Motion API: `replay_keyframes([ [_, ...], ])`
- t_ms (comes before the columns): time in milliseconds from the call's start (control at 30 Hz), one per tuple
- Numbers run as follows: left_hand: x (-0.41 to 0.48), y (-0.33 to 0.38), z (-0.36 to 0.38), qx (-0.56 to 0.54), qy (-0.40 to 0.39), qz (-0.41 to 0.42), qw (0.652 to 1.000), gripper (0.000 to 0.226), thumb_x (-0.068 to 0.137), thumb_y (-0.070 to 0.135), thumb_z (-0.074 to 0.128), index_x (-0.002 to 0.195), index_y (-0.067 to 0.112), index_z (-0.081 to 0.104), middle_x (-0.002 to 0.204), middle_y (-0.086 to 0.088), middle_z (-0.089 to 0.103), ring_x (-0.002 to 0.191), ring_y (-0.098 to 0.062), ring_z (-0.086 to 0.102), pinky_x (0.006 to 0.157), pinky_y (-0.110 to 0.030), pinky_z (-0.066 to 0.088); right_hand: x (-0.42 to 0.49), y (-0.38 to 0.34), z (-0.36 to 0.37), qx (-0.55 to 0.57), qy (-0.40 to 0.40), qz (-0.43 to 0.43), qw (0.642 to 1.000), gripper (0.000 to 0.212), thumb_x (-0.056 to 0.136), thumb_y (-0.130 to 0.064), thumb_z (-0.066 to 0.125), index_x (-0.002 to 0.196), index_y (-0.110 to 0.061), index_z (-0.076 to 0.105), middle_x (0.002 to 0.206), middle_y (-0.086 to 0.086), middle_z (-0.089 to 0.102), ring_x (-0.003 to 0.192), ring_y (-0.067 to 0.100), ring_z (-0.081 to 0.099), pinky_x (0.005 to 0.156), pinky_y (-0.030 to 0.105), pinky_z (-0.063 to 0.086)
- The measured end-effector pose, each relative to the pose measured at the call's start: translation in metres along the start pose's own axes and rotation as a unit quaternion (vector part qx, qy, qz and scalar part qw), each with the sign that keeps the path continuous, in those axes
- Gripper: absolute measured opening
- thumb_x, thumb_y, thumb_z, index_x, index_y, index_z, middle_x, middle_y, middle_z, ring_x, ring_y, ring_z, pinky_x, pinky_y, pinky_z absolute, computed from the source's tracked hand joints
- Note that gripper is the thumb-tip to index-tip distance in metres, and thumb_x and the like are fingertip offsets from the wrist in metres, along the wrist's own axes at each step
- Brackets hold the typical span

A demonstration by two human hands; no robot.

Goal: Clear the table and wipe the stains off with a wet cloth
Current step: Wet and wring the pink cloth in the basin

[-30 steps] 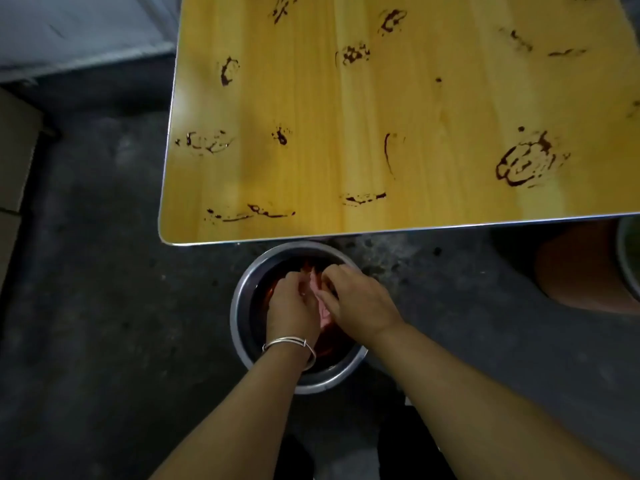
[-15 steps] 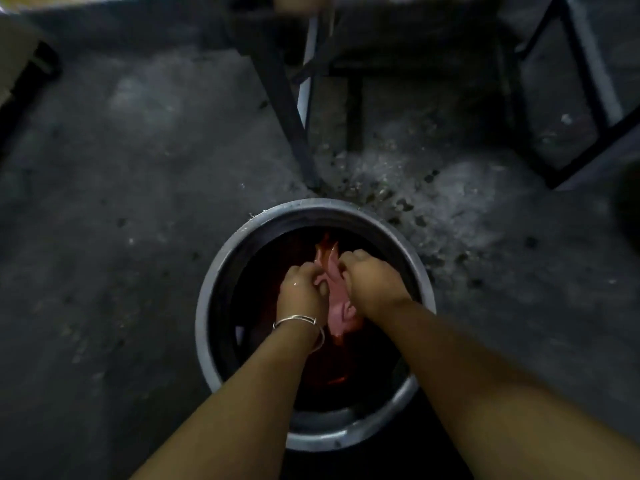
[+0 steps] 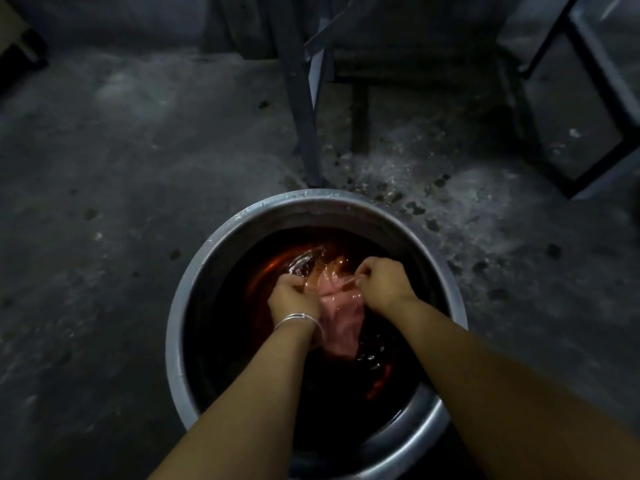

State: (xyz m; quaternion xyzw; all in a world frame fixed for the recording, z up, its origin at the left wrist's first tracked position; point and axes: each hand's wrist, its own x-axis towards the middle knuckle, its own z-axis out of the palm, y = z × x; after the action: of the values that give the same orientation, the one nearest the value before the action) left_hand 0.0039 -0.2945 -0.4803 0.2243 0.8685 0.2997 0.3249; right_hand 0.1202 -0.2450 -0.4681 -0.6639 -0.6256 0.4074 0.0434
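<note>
Left grip (image 3: 292, 299) and right grip (image 3: 384, 284) are both closed tight on the pink cloth (image 3: 341, 320), one on each side. The cloth is bunched up between them. Part of it is under the dark red water (image 3: 398, 375) in the big metal bowl (image 3: 311, 199) on the floor (image 3: 121, 202).

The water looks very dirty. I think the cloth could soak up that colour and smear it on the bench instead of cleaning it. If the cloth comes out without a good squeeze, it will drip. A hard tug could splash water over the rim. The floor past the far rim looks wet and spotty (image 3: 415, 188), so a foot could slip there. The bench leg (image 3: 301, 116) stands just behind the bowl, and getting up fast might bump it.

Both arms reach forward and down into the bowl, close side by side. The knuckles face up. A thin silver bracelet (image 3: 298, 318) sits on the left wrist. The bench top is out of sight.
</note>
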Motion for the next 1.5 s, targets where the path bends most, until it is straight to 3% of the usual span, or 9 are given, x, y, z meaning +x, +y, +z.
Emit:
replay_keyframes([
  [233, 0.005, 0.002, 0.0, -0.075, -0.033, -0.074, 0.994, 0.026, 0.091, 0.014, 0.044, 0.111, 0.007, 0.06, 0.113, -0.01, 0.06, 0.097, -0.027, 0.055, 0.076, -0.024, 0.037, -0.013, -0.017, 0.05, 0.062, -0.027, 0.055, 0.996, 0.041, 0.093, -0.026, 0.05, 0.132, -0.016, 0.042, 0.134, 0.015, 0.039, 0.117, 0.035, 0.049, 0.096, 0.035, 0.041],
  [533, 0.008, 0.02, -0.015, -0.368, -0.135, -0.206, 0.897, 0.027, 0.092, 0.021, 0.052, 0.11, 0.003, 0.058, 0.092, -0.012, 0.065, 0.082, -0.025, 0.06, 0.074, -0.035, 0.052, -0.037, -0.036, 0.037, 0.194, 0.032, -0.063, 0.979, 0.031, 0.091, -0.04, 0.053, 0.093, -0.013, 0.068, 0.092, 0.006, 0.068, 0.086, 0.017, 0.059, 0.072, 0.018, 0.037],
  [600, 0.006, 0.025, -0.016, -0.323, -0.159, -0.165, 0.918, 0.02, 0.096, 0.016, 0.044, 0.093, 0.005, 0.061, 0.079, -0.007, 0.066, 0.081, -0.022, 0.059, 0.077, -0.033, 0.049, -0.033, -0.039, 0.038, 0.139, 0.046, -0.08, 0.986, 0.04, 0.095, -0.041, 0.044, 0.091, -0.009, 0.067, 0.094, 0.011, 0.069, 0.091, 0.023, 0.061, 0.075, 0.023, 0.04],
  [800, -0.004, 0.036, -0.015, 0.093, -0.138, 0.047, 0.985, 0.057, 0.094, 0.033, 0.039, 0.139, 0.001, 0.023, 0.137, -0.017, 0.039, 0.127, -0.029, 0.04, 0.101, -0.032, 0.034, -0.018, -0.038, 0.028, -0.054, 0.035, -0.07, 0.995, 0.05, 0.097, -0.049, 0.03, 0.109, -0.01, 0.058, 0.115, 0.017, 0.062, 0.107, 0.037, 0.057, 0.088, 0.039, 0.043],
  [1000, 0.021, -0.004, -0.012, -0.234, 0.04, -0.068, 0.969, 0.02, 0.09, 0.0, 0.04, 0.091, 0.008, 0.059, 0.085, -0.013, 0.057, 0.085, -0.025, 0.053, 0.062, -0.022, 0.041, -0.004, -0.012, 0.027, -0.09, 0.069, 0.063, 0.992, 0.053, 0.097, -0.05, 0.028, 0.126, -0.011, 0.047, 0.134, 0.016, 0.044, 0.123, 0.035, 0.04, 0.098, 0.046, 0.036],
  [1100, 0.013, -0.003, -0.01, -0.228, -0.04, -0.075, 0.97, 0.021, 0.094, 0.011, 0.04, 0.106, 0.016, 0.057, 0.107, -0.007, 0.054, 0.1, -0.026, 0.053, 0.085, -0.03, 0.042, -0.011, -0.016, 0.051, 0.009, -0.018, 0.109, 0.994, 0.046, 0.097, -0.045, 0.034, 0.132, -0.016, 0.044, 0.139, 0.014, 0.035, 0.125, 0.035, 0.039, 0.101, 0.044, 0.036],
  [1233, 0.008, 0.01, -0.012, -0.243, -0.13, -0.125, 0.953, 0.037, 0.097, 0.037, 0.037, 0.111, 0.007, 0.054, 0.099, -0.005, 0.059, 0.085, -0.019, 0.055, 0.064, -0.024, 0.041, -0.024, -0.038, 0.063, 0.257, -0.002, 0.059, 0.965, 0.028, 0.092, -0.029, 0.053, 0.115, -0.015, 0.059, 0.113, 0.009, 0.063, 0.101, 0.023, 0.061, 0.092, 0.033, 0.049],
  [1367, 0.02, 0.019, -0.026, -0.38, -0.204, -0.195, 0.881, 0.031, 0.09, 0.036, 0.052, 0.087, 0.007, 0.064, 0.064, -0.005, 0.066, 0.058, -0.017, 0.064, 0.057, -0.026, 0.05, -0.035, -0.053, 0.046, 0.2, 0.03, -0.078, 0.976, 0.022, 0.088, -0.032, 0.058, 0.082, -0.011, 0.064, 0.079, 0.002, 0.064, 0.078, 0.017, 0.058, 0.074, 0.026, 0.044],
  [1500, 0.019, 0.024, -0.029, -0.356, -0.206, -0.187, 0.892, 0.031, 0.092, 0.024, 0.05, 0.065, 0.01, 0.056, 0.046, -0.003, 0.06, 0.043, -0.014, 0.059, 0.044, -0.018, 0.048, -0.042, -0.06, 0.039, 0.14, 0.041, -0.111, 0.983, 0.038, 0.095, -0.041, 0.044, 0.07, -0.017, 0.06, 0.079, 0.006, 0.066, 0.08, 0.023, 0.06, 0.071, 0.028, 0.043],
])
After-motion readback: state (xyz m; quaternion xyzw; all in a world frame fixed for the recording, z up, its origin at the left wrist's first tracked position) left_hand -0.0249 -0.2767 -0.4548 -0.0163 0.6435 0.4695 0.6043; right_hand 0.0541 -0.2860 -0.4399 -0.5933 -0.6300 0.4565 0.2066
